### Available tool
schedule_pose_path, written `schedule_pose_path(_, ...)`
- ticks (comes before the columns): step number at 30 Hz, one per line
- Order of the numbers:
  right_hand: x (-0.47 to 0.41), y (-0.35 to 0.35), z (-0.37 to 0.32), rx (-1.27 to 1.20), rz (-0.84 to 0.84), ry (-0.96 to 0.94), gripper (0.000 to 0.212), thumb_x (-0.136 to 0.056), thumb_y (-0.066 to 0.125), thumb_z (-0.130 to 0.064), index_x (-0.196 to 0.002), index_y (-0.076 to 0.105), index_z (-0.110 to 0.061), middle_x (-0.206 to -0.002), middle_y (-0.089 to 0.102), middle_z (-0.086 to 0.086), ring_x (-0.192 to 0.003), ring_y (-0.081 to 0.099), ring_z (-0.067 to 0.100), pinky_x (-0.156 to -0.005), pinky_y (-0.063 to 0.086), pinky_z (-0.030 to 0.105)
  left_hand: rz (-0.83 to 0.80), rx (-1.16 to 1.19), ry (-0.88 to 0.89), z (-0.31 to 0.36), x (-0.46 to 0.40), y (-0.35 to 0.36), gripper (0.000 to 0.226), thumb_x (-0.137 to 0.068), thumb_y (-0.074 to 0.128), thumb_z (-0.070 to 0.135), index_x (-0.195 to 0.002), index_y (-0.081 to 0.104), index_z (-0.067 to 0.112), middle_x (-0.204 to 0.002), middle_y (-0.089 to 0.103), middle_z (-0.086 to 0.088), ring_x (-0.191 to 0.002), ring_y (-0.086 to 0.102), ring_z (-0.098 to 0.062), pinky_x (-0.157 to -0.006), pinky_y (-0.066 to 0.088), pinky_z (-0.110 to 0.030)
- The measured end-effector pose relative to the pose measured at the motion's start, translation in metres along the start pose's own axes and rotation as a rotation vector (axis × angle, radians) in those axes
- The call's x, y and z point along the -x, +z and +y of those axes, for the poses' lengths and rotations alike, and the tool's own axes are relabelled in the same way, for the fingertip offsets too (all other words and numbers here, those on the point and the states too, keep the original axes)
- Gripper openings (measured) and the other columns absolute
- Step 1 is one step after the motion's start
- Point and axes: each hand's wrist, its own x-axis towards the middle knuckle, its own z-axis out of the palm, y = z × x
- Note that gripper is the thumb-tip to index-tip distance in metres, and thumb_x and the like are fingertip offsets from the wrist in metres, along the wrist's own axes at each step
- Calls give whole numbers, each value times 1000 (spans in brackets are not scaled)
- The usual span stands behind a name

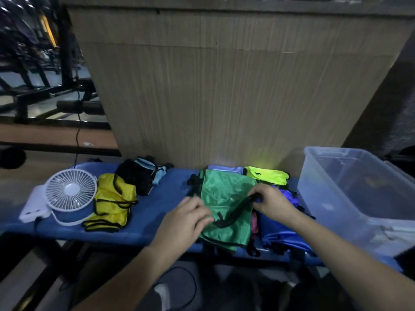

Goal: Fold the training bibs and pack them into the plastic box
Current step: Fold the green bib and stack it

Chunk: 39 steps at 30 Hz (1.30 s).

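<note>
— Covering the desk (152,212) is a blue pad, and a ribbed wooden panel (224,86) is seen behind its far edge; what is carried?

— A white fan (70,191) is set near the left edge, with a yellow bib pile (112,203) just beside it. A clear plastic box (359,189) is placed at the right edge.

— And the green bib (226,198)?

— It is spread at the middle, over other bibs. Its left edge is pinched by the curled fingers of the left hand (186,218); its black trim is gripped by the right hand (272,202), fingers closed round it.
</note>
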Motion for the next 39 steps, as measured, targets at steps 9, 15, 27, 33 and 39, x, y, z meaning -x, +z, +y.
schedule_pose_path(9, 10, 11, 20, 54, -221, -87, 33, -76, 83, -19, -106, 67, -19, -108, 57, -3, -103, 55, 12, -91, 40, 19, -444, -74, -65, -2, 34, 24, 54, -86, 42, 70, -122, 63, 36, -119, 52, 20, -114, 52, -1, -81, 47, -26)
schedule_pose_path(15, -19, -7, 25, -173, -210, -10, 21, -88, 75, -32, -107, 69, -25, -113, 65, -8, -109, 59, 6, -99, 42, 23, -462, 183, -220, -13, -3, 3, 39, -86, 53, 73, -111, 66, 46, -112, 57, 31, -93, 56, 8, -74, 43, -12)
schedule_pose_path(27, -112, 14, 69, 91, -48, 137, 38, -82, 77, -24, -118, 65, -18, -110, 67, -1, -100, 61, 21, -76, 37, 26, -257, 165, -403, -131, -170, 100, 39, -82, 80, 38, -118, 67, 30, -117, 59, 9, -109, 55, -17, -93, 46, -34)
schedule_pose_path(33, -124, 23, 83, 125, -65, 148, 31, -78, 80, -27, -107, 69, -25, -83, 56, -11, -98, 54, 19, -80, 41, 30, -498, 87, -361, -156, -183, 118, 51, -76, 85, 39, -121, 65, 25, -112, 55, 8, -110, 55, -12, -93, 43, -29)
schedule_pose_path(39, -121, 22, 76, 43, -19, 73, 15, -88, 71, -22, -84, 57, -26, -83, 57, -7, -88, 56, 21, -74, 37, 31, -428, 105, -367, -158, -179, 106, 21, -79, 83, 38, -90, 71, 24, -90, 66, 7, -88, 62, -14, -75, 47, -32)
